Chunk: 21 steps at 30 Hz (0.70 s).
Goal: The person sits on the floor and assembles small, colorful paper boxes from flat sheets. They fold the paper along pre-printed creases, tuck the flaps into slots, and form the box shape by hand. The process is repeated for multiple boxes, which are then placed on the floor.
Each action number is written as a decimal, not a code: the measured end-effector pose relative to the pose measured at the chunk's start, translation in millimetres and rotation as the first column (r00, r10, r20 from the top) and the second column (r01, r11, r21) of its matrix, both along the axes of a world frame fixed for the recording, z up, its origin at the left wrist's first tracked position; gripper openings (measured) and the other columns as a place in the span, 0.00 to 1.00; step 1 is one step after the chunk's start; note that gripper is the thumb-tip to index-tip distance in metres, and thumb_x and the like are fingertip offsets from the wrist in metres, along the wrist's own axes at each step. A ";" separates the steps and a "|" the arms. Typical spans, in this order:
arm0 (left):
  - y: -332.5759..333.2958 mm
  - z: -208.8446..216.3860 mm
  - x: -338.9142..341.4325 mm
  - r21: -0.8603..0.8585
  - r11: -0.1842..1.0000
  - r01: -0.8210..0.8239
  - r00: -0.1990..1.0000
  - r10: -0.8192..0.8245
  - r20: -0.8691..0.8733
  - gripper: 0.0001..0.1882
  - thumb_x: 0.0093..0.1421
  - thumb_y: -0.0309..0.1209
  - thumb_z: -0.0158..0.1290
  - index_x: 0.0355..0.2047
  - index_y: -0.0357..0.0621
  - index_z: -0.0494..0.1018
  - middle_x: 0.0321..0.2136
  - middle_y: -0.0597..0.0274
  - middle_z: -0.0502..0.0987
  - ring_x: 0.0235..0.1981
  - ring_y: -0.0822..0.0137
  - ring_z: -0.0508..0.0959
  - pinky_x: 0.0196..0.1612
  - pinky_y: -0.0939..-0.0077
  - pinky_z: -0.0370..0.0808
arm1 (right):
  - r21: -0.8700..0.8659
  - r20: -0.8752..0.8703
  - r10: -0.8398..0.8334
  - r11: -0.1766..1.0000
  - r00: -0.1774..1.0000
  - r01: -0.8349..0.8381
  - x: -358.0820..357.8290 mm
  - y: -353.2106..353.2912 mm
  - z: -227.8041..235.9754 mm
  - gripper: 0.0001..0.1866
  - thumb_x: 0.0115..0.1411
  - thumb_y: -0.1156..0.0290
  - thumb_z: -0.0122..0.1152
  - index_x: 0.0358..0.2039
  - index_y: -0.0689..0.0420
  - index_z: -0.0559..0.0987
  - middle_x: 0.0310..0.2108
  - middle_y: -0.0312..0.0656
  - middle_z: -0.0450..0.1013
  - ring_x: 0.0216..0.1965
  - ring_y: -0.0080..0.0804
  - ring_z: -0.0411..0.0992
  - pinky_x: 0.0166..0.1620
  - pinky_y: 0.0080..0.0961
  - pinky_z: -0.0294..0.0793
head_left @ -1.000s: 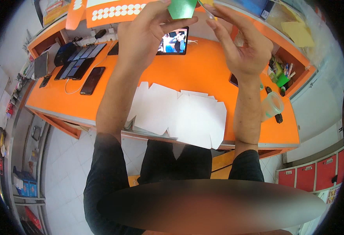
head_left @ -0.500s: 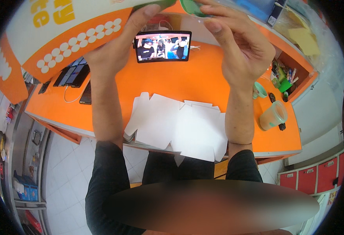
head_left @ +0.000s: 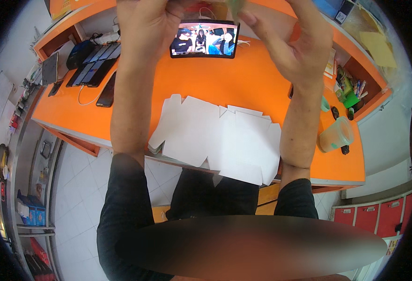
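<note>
My left hand is raised at the top edge, its fingers curled and partly cut off; what it holds is out of view. Level with it, my right hand is closed, its thumb against a blurred green piece that looks like part of a tape roll. The rest of that piece is beyond the upper edge. Below, between my forearms, a stack of flat white cardboard cutouts lies at the near edge of the orange table.
A tablet playing a video stands at the back. Several phones, one with a white cable, lie left. A plastic cup, a green ring and small dark objects are to the right. A shelf compartment holds pens.
The large orange and white printed cardboard has left the upper left of view. Both hands sit higher in the picture, and the table appears shifted slightly up and right.
</note>
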<state>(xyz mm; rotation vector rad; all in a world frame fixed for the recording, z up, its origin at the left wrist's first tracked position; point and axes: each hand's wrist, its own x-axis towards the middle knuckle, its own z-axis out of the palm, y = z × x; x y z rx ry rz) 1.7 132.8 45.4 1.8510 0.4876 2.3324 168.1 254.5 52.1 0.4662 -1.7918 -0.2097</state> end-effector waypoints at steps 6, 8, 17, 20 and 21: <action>-7.6 -1.9 5.0 -0.154 0.981 0.121 0.992 -0.115 0.050 0.19 0.66 0.32 0.51 0.52 0.29 0.68 0.41 0.48 0.79 0.41 0.60 0.83 0.45 0.69 0.84 | 0.271 -0.173 0.204 0.950 0.964 -0.152 -17.3 16.2 17.4 0.23 0.53 0.74 0.70 0.48 0.69 0.78 0.44 0.53 0.79 0.45 0.41 0.79 0.48 0.31 0.76; -19.9 2.3 29.0 -0.136 0.990 0.045 0.997 -0.034 0.076 0.18 0.65 0.30 0.54 0.51 0.31 0.70 0.41 0.49 0.80 0.41 0.62 0.83 0.45 0.71 0.83 | 0.099 -0.167 0.206 0.977 0.964 -0.191 -7.6 6.2 -0.3 0.17 0.56 0.77 0.67 0.46 0.70 0.79 0.39 0.52 0.80 0.40 0.35 0.80 0.43 0.26 0.77; -7.7 -4.1 11.2 0.396 0.658 -0.641 0.711 0.703 -0.017 0.17 0.60 0.23 0.61 0.48 0.33 0.73 0.40 0.55 0.80 0.40 0.66 0.81 0.43 0.76 0.81 | -0.363 -0.259 0.541 0.714 0.801 -0.599 -13.8 -28.6 -14.4 0.09 0.63 0.81 0.59 0.43 0.69 0.80 0.33 0.46 0.80 0.33 0.23 0.78 0.35 0.16 0.75; -1.3 -7.5 19.5 0.129 0.916 -0.379 0.913 0.393 -0.107 0.17 0.60 0.23 0.61 0.49 0.34 0.72 0.40 0.55 0.80 0.40 0.66 0.81 0.43 0.76 0.81 | -0.436 -0.319 0.450 0.712 0.834 -0.551 -15.5 -31.0 -16.3 0.08 0.62 0.83 0.59 0.42 0.69 0.80 0.33 0.44 0.80 0.33 0.22 0.78 0.35 0.16 0.75; 2.0 -8.3 20.8 0.057 0.956 -0.288 0.951 0.292 -0.105 0.17 0.60 0.23 0.61 0.49 0.34 0.72 0.40 0.55 0.80 0.40 0.66 0.81 0.43 0.76 0.80 | -0.445 -0.313 0.444 0.712 0.839 -0.543 -14.9 -29.8 -15.7 0.08 0.62 0.83 0.59 0.42 0.69 0.80 0.33 0.44 0.80 0.33 0.22 0.77 0.35 0.16 0.75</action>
